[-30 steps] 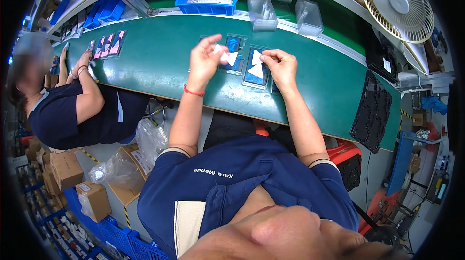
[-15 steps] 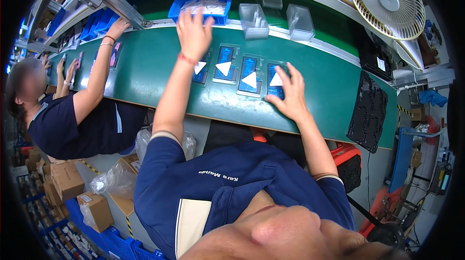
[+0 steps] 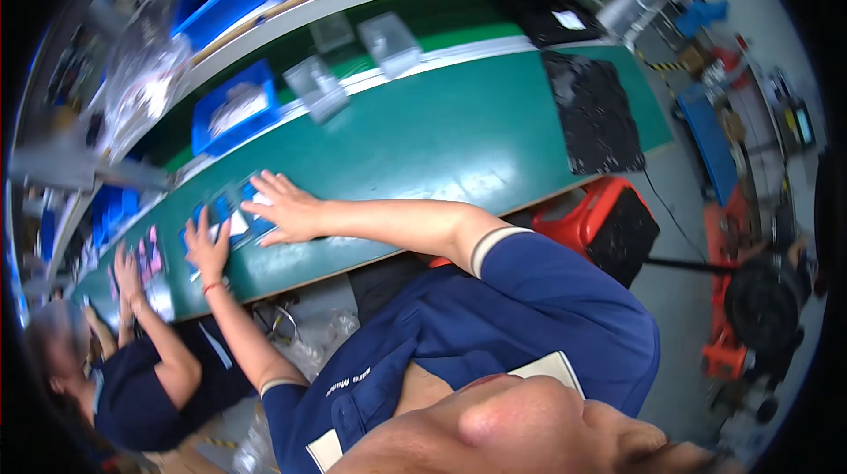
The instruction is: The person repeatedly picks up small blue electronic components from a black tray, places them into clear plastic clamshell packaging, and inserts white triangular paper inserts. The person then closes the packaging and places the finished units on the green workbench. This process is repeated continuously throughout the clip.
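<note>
Several flat clear packs with blue contents (image 3: 222, 206) lie in a row at the left of the green table. My left hand (image 3: 208, 250) rests on the packs at the left end of the row, fingers spread. Over the right end lies my right hand (image 3: 296, 209), also open, its fingers apart and touching the packs. Between the hands shows a white triangular piece (image 3: 238, 223) on one pack. The hands cover parts of the packs, and motion blurs the print.
Behind the packs stands a blue bin (image 3: 235, 109) with white pieces. Clear plastic boxes (image 3: 318, 87) are to its right. A black tray (image 3: 595, 112) lies at the table's right end. To the left, a co-worker's hand (image 3: 129, 273) is beside pink packs (image 3: 152, 249).
My left hand has come down from the blue bin onto the packs. Both hands and the packs have moved left along the table, towards the co-worker. The head view has turned.
</note>
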A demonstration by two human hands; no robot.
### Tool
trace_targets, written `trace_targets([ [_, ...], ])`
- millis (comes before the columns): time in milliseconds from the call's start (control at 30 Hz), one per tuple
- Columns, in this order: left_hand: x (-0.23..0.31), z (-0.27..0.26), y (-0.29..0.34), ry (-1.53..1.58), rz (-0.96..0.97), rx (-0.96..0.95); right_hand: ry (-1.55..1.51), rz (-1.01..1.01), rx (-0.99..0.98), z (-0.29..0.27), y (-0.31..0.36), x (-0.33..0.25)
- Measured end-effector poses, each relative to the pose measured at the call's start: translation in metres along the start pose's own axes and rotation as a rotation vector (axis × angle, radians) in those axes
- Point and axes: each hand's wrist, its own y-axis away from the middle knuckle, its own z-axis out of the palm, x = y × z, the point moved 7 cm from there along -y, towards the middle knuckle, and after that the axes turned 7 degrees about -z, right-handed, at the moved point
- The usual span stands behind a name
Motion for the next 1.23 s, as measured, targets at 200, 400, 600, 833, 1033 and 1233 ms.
trace_targets([
  [200, -0.019, -0.030, 0.006, -0.009, -0.092, 0.168, 0.648, 0.278, 0.244, -0.175, 0.121, 0.028],
  [400, 0.133, -0.034, 0.015, 0.365, 0.395, 0.313, 1.197, 0.999, 0.532, -0.329, 0.369, 0.051],
  [600, 0.297, 0.014, -0.024, 0.769, 0.156, -0.020, 1.259, 1.019, 0.502, -0.333, 0.437, 0.004],
  [833, 0.347, 0.056, -0.056, 1.169, -0.340, -0.278, 1.501, 1.615, 0.801, -0.318, 0.639, -0.048],
  [1033, 0.333, 0.083, -0.097, 1.205, -0.376, -0.429, 1.194, 1.945, 0.745, -0.253, 0.749, 0.021],
  [1233, 0.332, 0.085, -0.092, 1.257, -0.400, -0.535, 0.901, 2.053, 0.676, -0.249, 0.754, 0.041],
])
